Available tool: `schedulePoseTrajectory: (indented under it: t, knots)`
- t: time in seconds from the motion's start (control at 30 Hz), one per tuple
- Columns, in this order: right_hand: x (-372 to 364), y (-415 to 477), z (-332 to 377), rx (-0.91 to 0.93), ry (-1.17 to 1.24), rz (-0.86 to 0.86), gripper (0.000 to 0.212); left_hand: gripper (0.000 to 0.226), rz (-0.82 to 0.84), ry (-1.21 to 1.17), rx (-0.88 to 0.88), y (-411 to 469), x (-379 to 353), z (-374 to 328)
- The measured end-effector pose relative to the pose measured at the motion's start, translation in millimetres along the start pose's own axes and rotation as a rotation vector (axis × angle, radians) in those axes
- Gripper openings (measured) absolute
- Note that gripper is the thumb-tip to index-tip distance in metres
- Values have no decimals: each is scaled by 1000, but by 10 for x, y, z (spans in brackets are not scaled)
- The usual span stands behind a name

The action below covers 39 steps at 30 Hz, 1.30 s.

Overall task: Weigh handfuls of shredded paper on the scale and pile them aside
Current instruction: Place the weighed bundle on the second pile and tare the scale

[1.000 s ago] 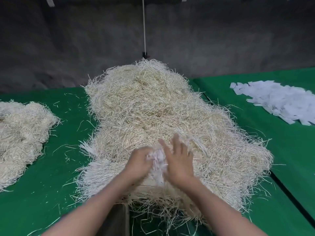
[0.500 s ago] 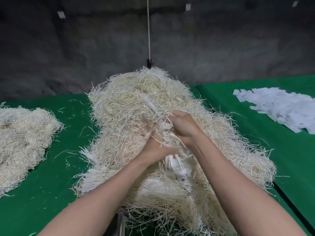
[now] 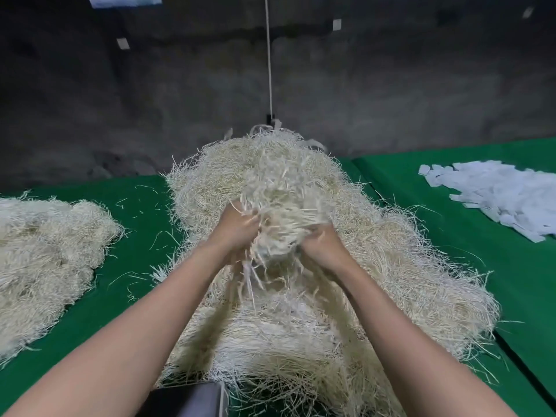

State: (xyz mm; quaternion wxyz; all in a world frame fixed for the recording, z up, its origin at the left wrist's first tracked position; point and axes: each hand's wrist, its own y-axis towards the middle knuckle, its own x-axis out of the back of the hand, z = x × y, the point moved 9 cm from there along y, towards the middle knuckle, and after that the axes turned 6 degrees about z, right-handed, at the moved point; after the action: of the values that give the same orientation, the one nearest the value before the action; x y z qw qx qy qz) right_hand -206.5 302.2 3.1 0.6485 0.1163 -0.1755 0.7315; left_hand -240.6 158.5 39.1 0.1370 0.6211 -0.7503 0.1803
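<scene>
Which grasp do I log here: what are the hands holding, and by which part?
One clump of shredded paper, held over the big pile: the left hand grips its left side, the right hand its right side; strands hang loose below.

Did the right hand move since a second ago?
Yes. Judged against the big pile, the right hand rose from low on its near side to up by its middle, gripping a bunch together with the left hand.
</scene>
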Motion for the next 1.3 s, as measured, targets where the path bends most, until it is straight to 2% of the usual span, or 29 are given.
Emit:
schedulePoseTrajectory:
  t: [0.03,0.07,0.1,0.17,0.2,0.23,0.27,0.33,0.37,0.4,0.47,0.5,0.57,0.6,0.63,0.67,0.73,0.8,0.87,0.93,1.0,1.03,1.1,1.17,1.2,1.23,1.27,1.3]
  knots:
    - [110,15,91,7,96,-69,31,48,-60,116,-8,-1,60,38]
    - [194,42,160,33,153,-120,45,62,-43,117,2,-11,63,98]
    - [242,73,238,54,169,-153,51,68,74,29,27,-20,-7,193]
    - [209,87,317,29,146,-160,56,51,395,-358,80,-165,-201,235]
    - [146,98,319,12,149,-147,56,38,490,-551,102,-249,-299,201]
    - [80,112,323,13,180,-126,52,34,536,-622,105,-291,-387,177]
    - [-2,126,326,28,251,-81,47,34,519,-598,108,-322,-437,154]
    - [-136,99,352,39,480,59,31,35,377,-541,134,-299,-448,180]
    - [-123,97,335,42,539,108,26,32,292,-518,161,-273,-416,220]
    - [-41,111,280,44,488,126,31,27,199,-485,175,-223,-320,264]
    - [255,137,158,115,215,66,54,14,55,-413,197,-166,-66,370]
    - [362,138,66,154,114,34,67,14,30,-402,202,-141,19,411]
    - [234,113,-216,118,7,120,100,22,45,-450,203,-115,74,461]
    - [21,95,-407,58,-77,202,108,18,64,-494,183,-139,62,431]
    - [-215,92,-642,5,-218,255,108,12,70,-521,166,-170,51,394]
    - [-421,101,-896,-63,-357,260,98,10,63,-527,150,-201,49,366]
    - [-660,108,-1179,-97,-552,146,61,8,32,-589,151,-220,50,387]
    - [-716,96,-1195,-41,-598,-11,42,13,-16,-610,199,-251,101,451]
    - [-720,21,-1143,-25,-467,-98,37,20,-105,-731,226,-222,162,596]
    - [-701,-122,-986,17,-430,-202,36,42,-121,-825,251,-232,165,703]
    - [-525,-271,-850,55,-353,-331,32,47,-163,-635,296,-280,247,765]
    - [-376,-309,-796,11,-233,-363,26,41,-149,-515,287,-269,282,741]
    - [-141,-306,-616,-65,146,-314,19,14,37,-325,220,-265,173,520]
    - [26,-310,-235,-58,373,-214,22,10,293,-155,177,-318,-11,347]
    - [83,-319,11,-19,433,-175,25,18,419,-54,184,-368,-99,314]
    - [120,-320,256,35,470,-136,26,38,465,-1,204,-360,-121,356]
    - [128,-321,494,92,497,-92,26,49,441,-6,212,-345,-91,362]
    - [107,-294,677,144,528,-45,25,44,372,-77,202,-275,-39,380]
